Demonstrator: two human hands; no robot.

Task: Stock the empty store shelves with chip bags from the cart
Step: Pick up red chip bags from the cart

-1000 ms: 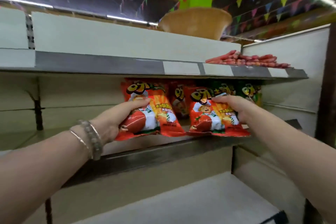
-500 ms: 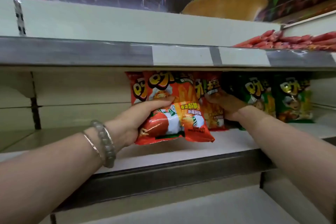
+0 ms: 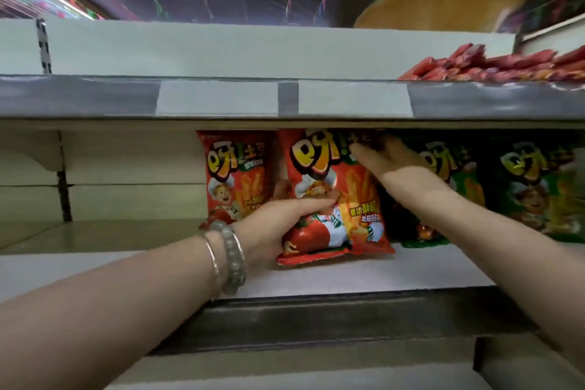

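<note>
Red chip bag (image 3: 329,199), upright on middle shelf (image 3: 316,277) beside green bags (image 3: 449,193): left hand (image 3: 281,222) grips its base, right hand (image 3: 386,161) presses flat-fingered on top; risk: released unbalanced, it likely topples forward.

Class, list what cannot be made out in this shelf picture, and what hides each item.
Left hand: fingers hidden behind the front red chip bag, head view.
Right hand: shadowed under the upper shelf; grip or mere touch unclear.
Green chip bags: print blurred.
Red packets: blurred, cut by the right edge.
Cart: out of frame.
</note>
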